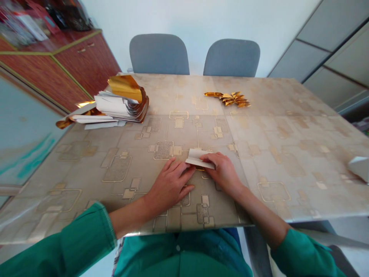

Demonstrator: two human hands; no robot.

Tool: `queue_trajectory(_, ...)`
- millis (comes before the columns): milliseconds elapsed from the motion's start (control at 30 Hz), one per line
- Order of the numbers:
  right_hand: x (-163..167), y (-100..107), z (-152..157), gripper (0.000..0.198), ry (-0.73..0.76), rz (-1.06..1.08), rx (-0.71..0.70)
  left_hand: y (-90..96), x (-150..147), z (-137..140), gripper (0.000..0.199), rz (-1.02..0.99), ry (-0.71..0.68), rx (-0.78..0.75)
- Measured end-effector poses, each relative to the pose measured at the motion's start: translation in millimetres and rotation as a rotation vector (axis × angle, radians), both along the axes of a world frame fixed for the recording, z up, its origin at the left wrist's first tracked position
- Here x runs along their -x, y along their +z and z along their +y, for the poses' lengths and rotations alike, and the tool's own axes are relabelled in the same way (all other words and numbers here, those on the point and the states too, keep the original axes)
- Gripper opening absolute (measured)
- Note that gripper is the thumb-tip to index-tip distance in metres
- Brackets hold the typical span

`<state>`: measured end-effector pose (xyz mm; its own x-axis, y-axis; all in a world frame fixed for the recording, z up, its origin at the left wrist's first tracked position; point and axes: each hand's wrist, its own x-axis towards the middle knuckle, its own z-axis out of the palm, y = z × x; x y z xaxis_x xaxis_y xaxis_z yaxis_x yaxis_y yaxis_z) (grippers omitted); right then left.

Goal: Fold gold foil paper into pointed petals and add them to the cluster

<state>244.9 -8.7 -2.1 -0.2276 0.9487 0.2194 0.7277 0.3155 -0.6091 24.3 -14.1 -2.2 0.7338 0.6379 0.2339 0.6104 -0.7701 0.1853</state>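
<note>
A small folded sheet of foil paper (196, 154) lies in front of me on the table, white side up, with a raised crease and a thin gold edge showing beneath. My right hand (221, 173) pinches its right end, fingers over the white side. My left hand (171, 182) is at its left corner, where the bent fingertips hold the near edge down; the left thumb rests apart on the tablecloth. The undersides of the fingers are hidden.
A thick stack of gold-and-white foil paper (115, 105) stands at the back left. A folded gold foil piece (230, 99) lies at the back. Some white paper (359, 168) is at the right edge. Two grey chairs (159, 54) stand behind the patterned table (268, 127).
</note>
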Motion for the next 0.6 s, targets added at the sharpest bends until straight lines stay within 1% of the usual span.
queue_trajectory(100, 0, 0, 1, 0.022, 0.018, -0.031, 0.002, 0.5, 0, 0, 0.045, 0.007, 0.001, 0.014)
queue_trajectory(233, 0, 2, -2, 0.029, 0.058, -0.135, -0.025, 0.9, 2, -1, 0.044, 0.001, -0.001, 0.008)
queue_trajectory(300, 0, 3, -6, 0.027, 0.072, -0.198, -0.058, 0.9, 5, -1, 0.041, -0.011, -0.006, 0.01)
queue_trajectory(433, 0, 5, -12, 0.025, 0.12, -0.292, -0.128, 1.3, 11, -1, 0.027, -0.026, -0.031, 0.01)
queue_trajectory(600, -1, 4, -15, 0.028, 0.166, -0.335, -0.154, 1.8, 14, -1, 0.026, -0.022, -0.05, 0.017)
